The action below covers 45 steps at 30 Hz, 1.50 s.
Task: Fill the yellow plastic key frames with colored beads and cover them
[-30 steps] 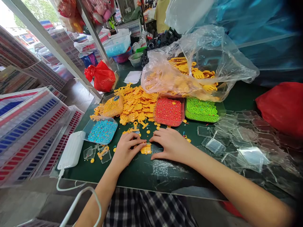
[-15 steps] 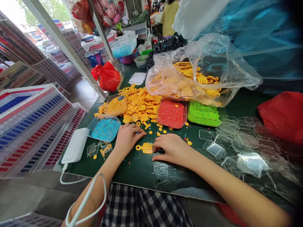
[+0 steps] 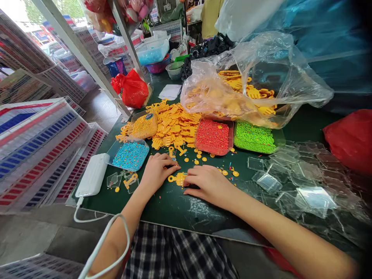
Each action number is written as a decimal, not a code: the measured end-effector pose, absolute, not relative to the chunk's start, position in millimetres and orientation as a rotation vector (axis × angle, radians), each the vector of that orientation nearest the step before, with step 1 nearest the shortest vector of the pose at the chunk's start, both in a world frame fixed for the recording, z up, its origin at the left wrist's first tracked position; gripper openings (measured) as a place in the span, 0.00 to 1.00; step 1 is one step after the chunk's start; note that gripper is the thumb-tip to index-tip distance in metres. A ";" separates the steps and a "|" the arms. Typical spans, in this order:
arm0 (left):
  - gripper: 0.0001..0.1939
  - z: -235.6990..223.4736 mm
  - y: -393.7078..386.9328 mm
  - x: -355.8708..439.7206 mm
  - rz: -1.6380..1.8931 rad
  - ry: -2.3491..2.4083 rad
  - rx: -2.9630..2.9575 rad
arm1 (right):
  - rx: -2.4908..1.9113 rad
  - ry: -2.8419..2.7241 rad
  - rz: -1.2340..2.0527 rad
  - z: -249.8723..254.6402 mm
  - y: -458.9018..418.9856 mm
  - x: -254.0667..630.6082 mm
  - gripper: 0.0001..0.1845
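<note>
A small yellow plastic piece (image 3: 178,178) lies on the green table (image 3: 174,205) between my hands. My right hand (image 3: 205,182) rests on the table with its fingers curled over the piece's right end. My left hand (image 3: 157,169) lies just left of the piece, fingers bent and pinched on something small I cannot make out. A heap of yellow plastic parts (image 3: 171,126) lies behind my hands. Trays of blue beads (image 3: 130,155), red beads (image 3: 213,135) and green beads (image 3: 253,137) stand around the heap.
A clear bag of yellow parts (image 3: 238,93) sits behind the trays. Several clear plastic lids (image 3: 290,182) cover the table's right side. A white power bank (image 3: 92,175) with its cable lies at the left edge. Red bags (image 3: 132,89) and stacked striped crates (image 3: 35,151) stand left.
My left hand went from the yellow piece out toward the heap, then stayed near it. My right hand has closed over the piece's right end. The camera shifted slightly.
</note>
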<state>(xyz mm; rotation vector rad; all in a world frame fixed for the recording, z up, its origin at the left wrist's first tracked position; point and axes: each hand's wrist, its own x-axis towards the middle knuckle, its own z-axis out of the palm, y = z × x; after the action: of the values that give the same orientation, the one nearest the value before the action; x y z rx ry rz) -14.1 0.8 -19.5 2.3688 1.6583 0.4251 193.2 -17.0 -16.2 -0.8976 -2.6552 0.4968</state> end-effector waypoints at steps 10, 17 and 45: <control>0.07 -5.2 -11.2 -13.0 0.501 1.582 2.395 | -0.778 -2.673 0.382 -24.8 -20.4 186.4 0.08; 0.06 -5.6 -19.8 -14.1 0.566 1.496 2.311 | -0.805 -2.670 0.332 -25.8 -18.6 185.9 0.09; 0.03 -14.3 -18.4 -19.7 0.576 1.487 2.296 | -0.803 -2.536 0.327 -29.7 0.7 195.4 0.12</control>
<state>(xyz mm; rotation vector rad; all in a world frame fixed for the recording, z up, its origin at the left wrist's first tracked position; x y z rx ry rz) -19.7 -18.4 -14.3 2.2958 1.4867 0.5758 195.4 0.7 -29.7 -0.8030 -2.5355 0.3269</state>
